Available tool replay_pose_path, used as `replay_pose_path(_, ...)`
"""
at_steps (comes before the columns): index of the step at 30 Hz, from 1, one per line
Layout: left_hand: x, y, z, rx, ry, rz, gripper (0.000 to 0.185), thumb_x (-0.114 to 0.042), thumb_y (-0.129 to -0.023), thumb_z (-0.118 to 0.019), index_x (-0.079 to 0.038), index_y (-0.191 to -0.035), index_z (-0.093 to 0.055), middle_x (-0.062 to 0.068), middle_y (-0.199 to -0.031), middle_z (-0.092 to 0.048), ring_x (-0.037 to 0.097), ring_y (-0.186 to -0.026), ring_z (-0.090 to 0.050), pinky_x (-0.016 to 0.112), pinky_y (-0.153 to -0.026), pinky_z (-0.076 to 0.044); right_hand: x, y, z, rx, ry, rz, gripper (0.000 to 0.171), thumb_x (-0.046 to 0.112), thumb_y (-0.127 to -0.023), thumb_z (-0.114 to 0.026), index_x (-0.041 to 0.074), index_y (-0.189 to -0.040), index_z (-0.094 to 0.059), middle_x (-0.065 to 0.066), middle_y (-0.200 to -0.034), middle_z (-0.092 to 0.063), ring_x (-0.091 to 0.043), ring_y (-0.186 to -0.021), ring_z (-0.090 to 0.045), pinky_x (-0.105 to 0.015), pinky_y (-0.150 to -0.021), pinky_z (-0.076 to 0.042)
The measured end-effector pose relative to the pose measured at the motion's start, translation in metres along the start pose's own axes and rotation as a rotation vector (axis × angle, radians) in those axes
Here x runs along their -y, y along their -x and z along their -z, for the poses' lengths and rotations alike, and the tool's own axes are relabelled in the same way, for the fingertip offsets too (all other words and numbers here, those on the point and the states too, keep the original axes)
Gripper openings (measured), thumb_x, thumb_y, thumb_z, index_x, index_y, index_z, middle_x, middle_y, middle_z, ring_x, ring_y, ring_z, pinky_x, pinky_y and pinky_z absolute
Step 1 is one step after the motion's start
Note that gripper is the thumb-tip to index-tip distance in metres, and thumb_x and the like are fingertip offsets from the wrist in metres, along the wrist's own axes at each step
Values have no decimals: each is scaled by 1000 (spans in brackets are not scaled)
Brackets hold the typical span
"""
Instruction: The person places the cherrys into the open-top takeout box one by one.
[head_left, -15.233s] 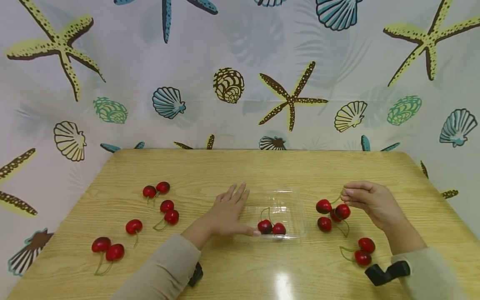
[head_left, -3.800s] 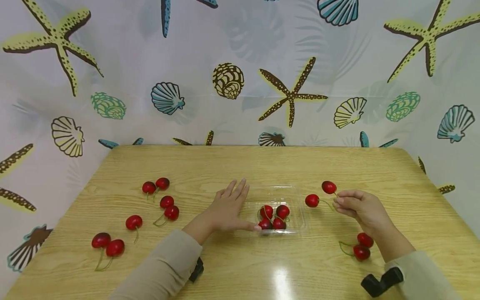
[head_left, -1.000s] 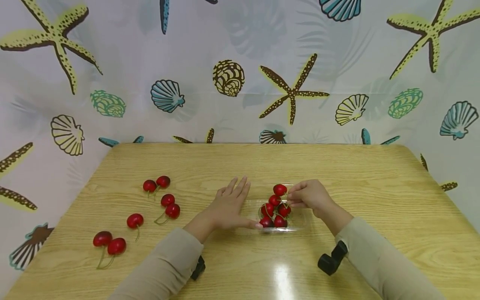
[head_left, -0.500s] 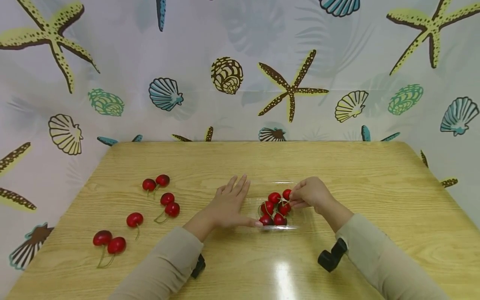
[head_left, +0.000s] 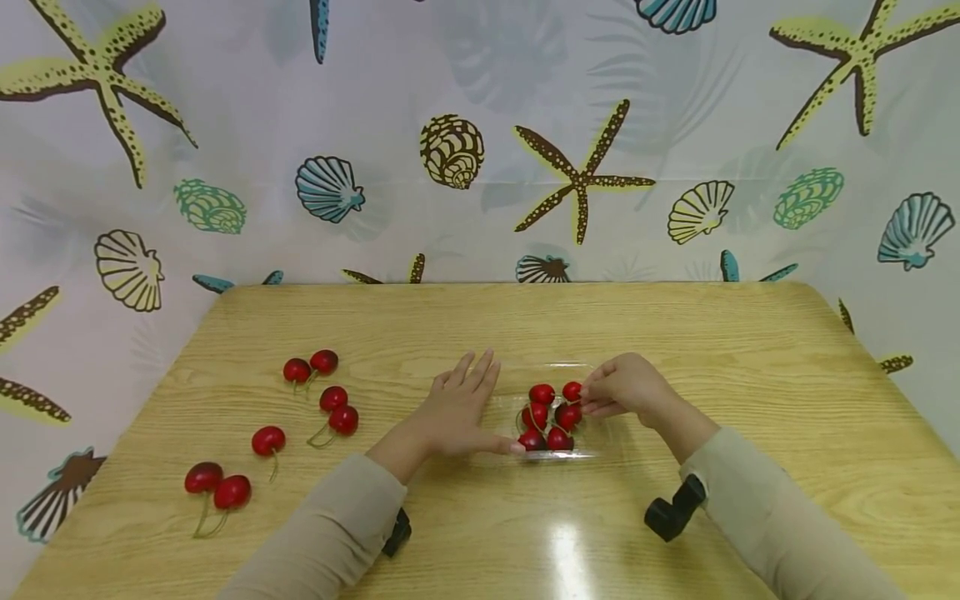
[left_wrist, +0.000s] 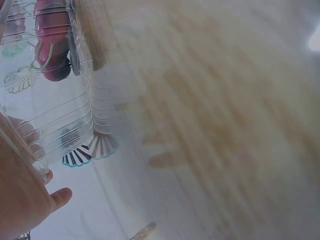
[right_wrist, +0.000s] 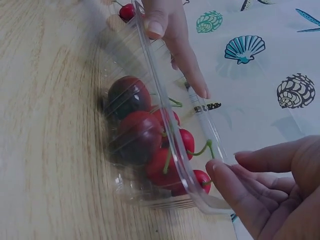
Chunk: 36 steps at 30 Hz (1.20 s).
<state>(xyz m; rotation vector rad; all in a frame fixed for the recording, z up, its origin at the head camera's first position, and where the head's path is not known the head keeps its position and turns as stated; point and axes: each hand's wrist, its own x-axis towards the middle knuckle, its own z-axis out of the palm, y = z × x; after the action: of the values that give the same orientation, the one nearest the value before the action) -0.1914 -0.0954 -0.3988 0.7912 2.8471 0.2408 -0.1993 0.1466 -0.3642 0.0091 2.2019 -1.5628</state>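
Note:
Several red cherries [head_left: 535, 415] with green stems lie in a clear plastic box [right_wrist: 150, 85] at the middle of the table. My left hand [head_left: 457, 417] rests along the box's left side, its fingers straight and spread, thumb at the near rim. At the box's right side is my right hand [head_left: 626, 387]. Its thumb [right_wrist: 225, 177] and forefinger stand slightly apart in the right wrist view, with a green stem [right_wrist: 210, 145] right at the thumb tip. The nearest cherry [right_wrist: 200, 181] sits just inside the rim. In the left wrist view, cherries [left_wrist: 52, 45] show through the clear wall.
On the left of the wooden table [head_left: 480, 533] lie more cherries: pairs at the back [head_left: 311, 365], in the middle [head_left: 339, 410] and in front [head_left: 217, 485], and a single cherry [head_left: 268, 442]. A patterned cloth [head_left: 405, 83] hangs behind the table.
My right hand has brought a pair of cherries from the right into the box and loosened its fingers. My left hand has stayed put. My right sleeve covers where another pair lay.

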Motion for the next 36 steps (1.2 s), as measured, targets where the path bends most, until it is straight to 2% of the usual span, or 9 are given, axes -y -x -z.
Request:
replay_pose_path(8,-1,0,2,9,-3,1,114,-83,-59,-34,-9,-138,1,3,-142,13,24,-128,12,47,-98,-9,-10,6,12,51,-85,44,23,-3,-84,-49,-20,-101,-49,-19,-85,-61,-22,-74,-62,-35,-68,-48)
replay_pose_path(15,0,0,2,10,-5,-3,115,-84,-58,-32,-9,-138,3,3,-141,14,25,-128,12,48,-98,-9,-17,16,27,74,-155,65,27,0,-84,-50,-20,-103,-46,-10,-80,-62,-19,-74,-62,-33,-70,-48)
replay_pose_path(19,-1,0,2,9,12,-6,115,-84,-58,-32,-9,-138,2,4,-141,13,26,-128,11,48,-98,-9,-20,21,34,76,-170,72,28,0,-84,-51,-19,-103,-46,-10,-82,-62,-17,-75,-61,-35,-72,-47)
replay_pose_path(27,-1,-1,3,11,6,-5,115,-84,-58,-32,-9,-138,2,3,-141,13,25,-128,12,48,-98,-9,-34,29,53,78,-128,70,29,3,-84,-53,-19,-102,-47,-16,-88,-61,-20,-80,-61,-34,-73,-46)
replay_pose_path(36,0,-1,2,9,-8,-5,115,-83,-58,-34,-8,-138,2,4,-142,12,26,-128,11,48,-97,-10,-50,35,73,103,-61,41,19,4,-84,-52,-12,-95,-53,-11,-86,-62,-22,-80,-61,-36,-74,-46)
